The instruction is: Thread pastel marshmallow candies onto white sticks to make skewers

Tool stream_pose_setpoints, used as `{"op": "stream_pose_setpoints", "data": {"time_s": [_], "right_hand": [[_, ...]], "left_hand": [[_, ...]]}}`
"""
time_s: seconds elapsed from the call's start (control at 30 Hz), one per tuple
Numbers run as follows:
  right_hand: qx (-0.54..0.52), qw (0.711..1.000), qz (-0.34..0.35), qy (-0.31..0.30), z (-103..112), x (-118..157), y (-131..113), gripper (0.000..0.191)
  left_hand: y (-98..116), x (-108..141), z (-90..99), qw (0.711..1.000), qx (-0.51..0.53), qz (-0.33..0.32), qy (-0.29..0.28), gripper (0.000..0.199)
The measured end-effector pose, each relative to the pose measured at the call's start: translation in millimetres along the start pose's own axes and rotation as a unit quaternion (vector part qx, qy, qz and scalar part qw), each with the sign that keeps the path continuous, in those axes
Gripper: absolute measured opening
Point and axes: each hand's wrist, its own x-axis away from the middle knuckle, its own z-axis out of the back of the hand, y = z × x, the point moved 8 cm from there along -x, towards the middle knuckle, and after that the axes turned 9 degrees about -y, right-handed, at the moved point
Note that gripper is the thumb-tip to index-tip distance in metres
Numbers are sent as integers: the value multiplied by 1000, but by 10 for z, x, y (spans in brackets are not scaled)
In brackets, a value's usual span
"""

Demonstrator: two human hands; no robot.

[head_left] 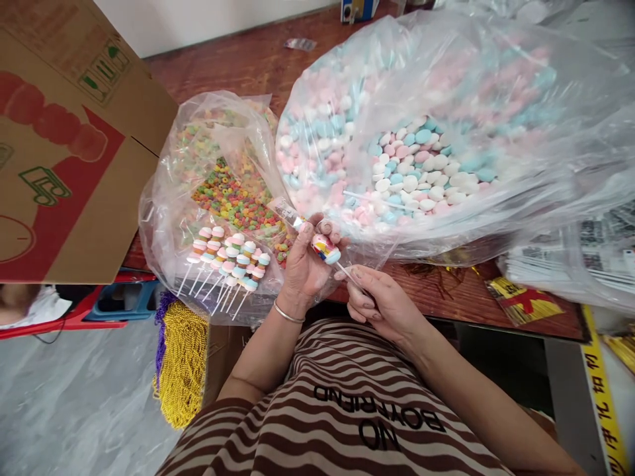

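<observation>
A candy in a colourful printed wrapper point(325, 249) sits on a white stick point(344, 270) at the centre. My left hand point(305, 261) has its fingers wrapped round the wrapper. The stick is pinched between the thumb and fingers of my right hand point(380, 297). Several finished-looking candy skewers point(238, 254), pink, white and blue, lie on the plastic at the left. Behind them an open clear bag holds small coloured rings point(235, 201). A larger open bag at the right is full of pastel candies point(414, 162), with a loose white stick point(372, 199) on its plastic.
A large cardboard box point(64, 165) stands at the left. Printed wrappers point(580, 254) and a yellow packet point(526, 301) lie at the right of the wooden table point(223, 59). Yellow beaded strands point(183, 363) hang below the left edge.
</observation>
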Motion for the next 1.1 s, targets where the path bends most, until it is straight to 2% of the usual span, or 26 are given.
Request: {"op": "stream_pose_setpoints", "data": {"time_s": [0.13, 0.2, 0.27, 0.4, 0.47, 0.53, 0.63, 0.7, 0.73, 0.77, 0.83, 0.97, 1.1], "right_hand": [[58, 998, 6, 32, 100, 71, 58, 28], [106, 993, 27, 47, 171, 92, 62, 30], [155, 985, 42, 58, 231, 105, 63, 30], [276, 957, 68, 65, 240, 138, 28, 27], [384, 912, 109, 89, 198, 189, -61, 22], [508, 835, 170, 122, 111, 259, -171, 17], [680, 666, 263, 155, -105, 346, -270, 16], [755, 551, 312, 167, -245, 373, -288, 18], [777, 509, 328, 173, -291, 376, -296, 18], [788, 483, 337, 179, -315, 373, -311, 18], [791, 466, 346, 193, -318, 367, -359, 17], [781, 468, 357, 210, -283, 377, -430, 14], [771, 470, 381, 198, -300, 381, -413, 14]], "left_hand": [[118, -15, 52, 999, -17, -28, -3, 22], [206, -32, 86, 998, -16, -58, 9, 25], [274, -51, 113, 996, 1, -80, 26, 20], [223, -77, 122, 995, 48, -63, 63, 17], [154, -67, 105, 994, 52, -58, 76, 18], [77, -49, 67, 994, 45, -59, 75, 18], [-42, -20, -17, 996, 37, -57, 56, 17], [-102, 3, -70, 997, 32, -50, 48, 18], [-127, 16, -91, 998, 28, -44, 47, 19], [-147, 33, -105, 998, 23, -38, 47, 19], [-187, 70, -130, 999, 8, -25, 35, 20], [-313, 149, -142, 997, -66, 19, -36, 34], [-409, 210, -44, 992, -111, 36, -50, 41]]}}
